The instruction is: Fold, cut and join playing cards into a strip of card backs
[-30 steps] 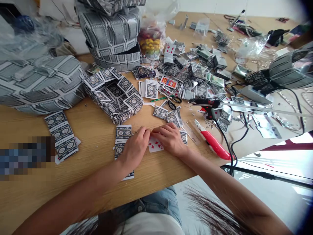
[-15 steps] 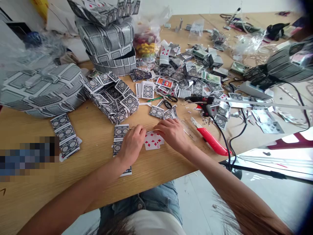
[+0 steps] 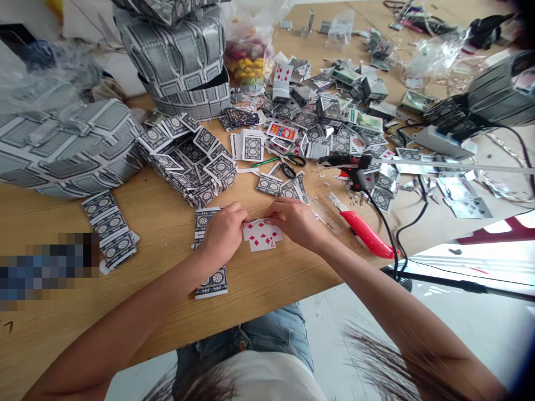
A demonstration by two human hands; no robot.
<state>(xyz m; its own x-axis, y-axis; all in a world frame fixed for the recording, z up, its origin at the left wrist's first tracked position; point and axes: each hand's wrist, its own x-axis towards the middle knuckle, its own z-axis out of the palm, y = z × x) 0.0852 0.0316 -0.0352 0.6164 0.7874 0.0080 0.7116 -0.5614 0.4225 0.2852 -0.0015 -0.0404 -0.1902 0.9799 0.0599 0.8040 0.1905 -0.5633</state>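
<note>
Fingers of my left hand (image 3: 225, 231) and right hand (image 3: 296, 224) pinch the diamond card (image 3: 262, 238) at ten and two o'clock, farther apart than a second ago. It shows more pips, on the worktop (image 3: 161, 223), scissors (image 3: 291, 167) at one o'clock.

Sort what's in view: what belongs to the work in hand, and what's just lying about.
Likely belongs:
- diamond-faced cards, at the fingertips of both hands
- strip of patterned cards, partly under the left arm
- perhaps the open card basket

Seems just lying about, untouched:
- red knife
- glue gun
- green pencil
</note>
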